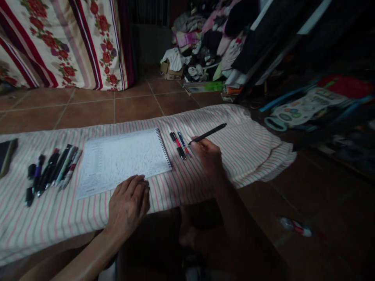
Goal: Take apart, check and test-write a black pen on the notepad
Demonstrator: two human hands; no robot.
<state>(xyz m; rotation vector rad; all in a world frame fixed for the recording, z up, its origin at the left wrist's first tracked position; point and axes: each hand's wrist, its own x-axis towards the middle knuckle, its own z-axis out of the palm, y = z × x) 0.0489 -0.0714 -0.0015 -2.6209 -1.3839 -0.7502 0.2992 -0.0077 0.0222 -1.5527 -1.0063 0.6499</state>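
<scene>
My right hand [209, 154] pinches a slim black pen [211, 133], tilted, its tip toward the left and its far end up to the right. It hovers by a red-and-black marker [178, 146] and a blue, white and red pen [183, 143] on the cloth. A spiral sketchbook [131, 152] lies open, its page covered in faint marks, with the coil on its right side. My left hand [129, 201] rests palm down at the sketchbook's near edge, holding nothing, fingers loosely stretched and slightly bent.
A striped cloth [164, 191] covers the low table. Several pens and markers [54, 169] lie left of the sketchbook, with a phone [6, 156] at the far left. Beyond are a floral curtain [64, 43], a clothes pile [208, 39], a baby walker-like item [304, 107] and a floor bottle [295, 227].
</scene>
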